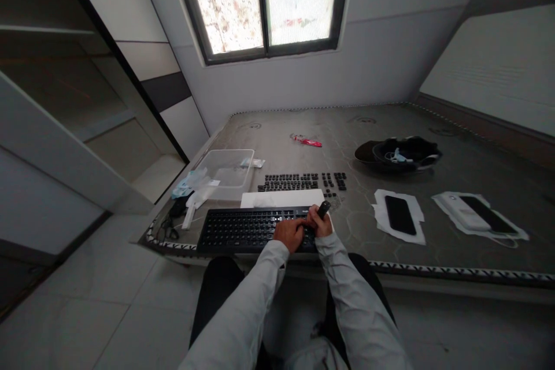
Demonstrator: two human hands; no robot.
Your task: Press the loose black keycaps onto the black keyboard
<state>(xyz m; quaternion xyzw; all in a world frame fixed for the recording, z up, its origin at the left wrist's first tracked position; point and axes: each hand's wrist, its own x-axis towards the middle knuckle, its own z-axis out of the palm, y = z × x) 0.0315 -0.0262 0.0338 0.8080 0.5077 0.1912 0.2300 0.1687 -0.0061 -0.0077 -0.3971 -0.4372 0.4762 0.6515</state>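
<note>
A black keyboard (243,228) lies along the near edge of the mattress in front of me, its key area showing without caps in places. My right hand (318,221) is closed around a dark-handled tool (324,208) over the keyboard's right part; the tool's working end is hidden by my fingers. My left hand (289,233) rests on the keyboard with its fingers curled in, fingertips touching or close to those of my right hand. Whatever the left fingers pinch is hidden. Loose black keycaps (290,181) sit in rows beyond a white sheet or box (282,199) behind the keyboard.
A clear plastic tub (225,170) stands back left, with plastic wrapping (200,182) and a dark cable (168,230) beside it. A red packet (307,140) lies farther back. To the right are a black cap (396,155), a phone (399,215) and a white device (467,212) on paper.
</note>
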